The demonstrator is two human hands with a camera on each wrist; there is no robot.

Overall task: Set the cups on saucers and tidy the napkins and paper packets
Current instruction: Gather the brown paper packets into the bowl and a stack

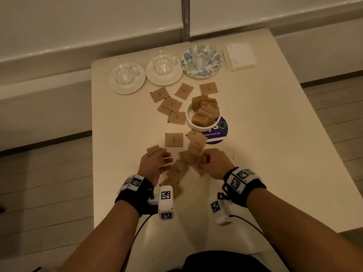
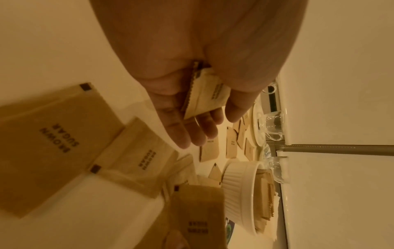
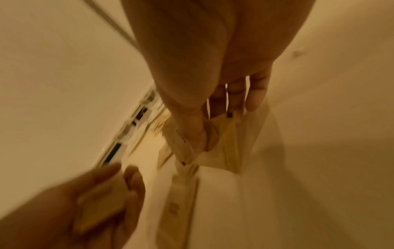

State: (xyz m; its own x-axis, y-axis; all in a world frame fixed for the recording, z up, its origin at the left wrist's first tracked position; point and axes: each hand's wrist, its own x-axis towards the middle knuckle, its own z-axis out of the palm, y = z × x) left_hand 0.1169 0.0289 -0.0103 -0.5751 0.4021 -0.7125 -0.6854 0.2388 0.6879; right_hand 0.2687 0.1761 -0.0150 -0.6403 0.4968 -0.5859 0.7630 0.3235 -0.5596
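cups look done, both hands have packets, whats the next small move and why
Probably carry the gathered packets to the white dish and drop them in. The left hand holds a brown sugar packet, the right hand pinches a few more, and the dish already holds a stack, while loose packets still lie on the table.

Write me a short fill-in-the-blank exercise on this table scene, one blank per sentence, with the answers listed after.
1. Each of the ___ glass cups stands on a saucer.
2. The white ramekin holds brown ___ packets.
3. The left hand holds a ___ between thumb and fingers.
4. The napkin stack lies to the right of the ___ saucer.

Answers: three; sugar; packet; floral
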